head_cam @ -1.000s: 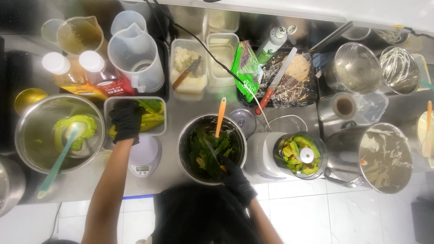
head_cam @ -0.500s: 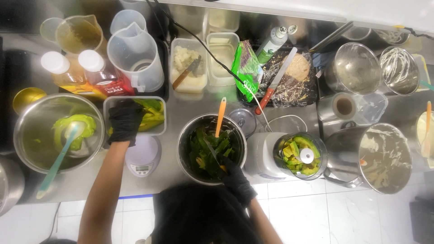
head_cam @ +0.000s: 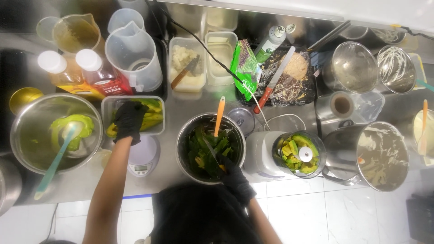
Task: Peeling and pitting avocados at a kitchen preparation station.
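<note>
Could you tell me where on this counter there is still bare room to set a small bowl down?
Bare steel shows between the tub under the left hand and the pot holding the right hand, above the scale. A thinner strip lies between blender and tray. The back row of jugs is crowded.

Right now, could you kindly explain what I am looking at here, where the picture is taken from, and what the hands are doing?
There is no machine here: a person works with two hands in black gloves. The one picture looks straight down on a steel counter and the top of the person's head.

The left hand reaches into a clear tub of yellow-green pieces, above a small scale. The right hand is in a steel bowl of dark green peels, where an orange-handled utensil leans; what it grips I cannot tell.

Nearby stand a large bowl with green paste, a blender cup with avocado chunks, jugs and bottles.
</note>
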